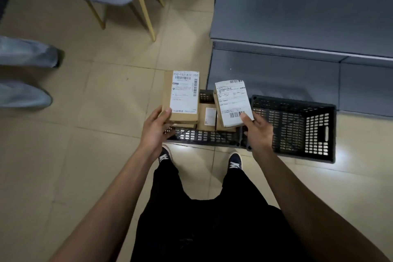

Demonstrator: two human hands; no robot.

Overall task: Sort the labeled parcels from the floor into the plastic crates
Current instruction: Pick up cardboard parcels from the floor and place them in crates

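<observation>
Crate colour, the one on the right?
Dark grey, perforated grid walls, on the right crate; head view, the only one.

Left hand (156, 127) is gripping a labeled cardboard box (182, 97); right hand (256, 128) is pinching a labeled parcel (232, 103) above two black crates (297, 127).
</observation>
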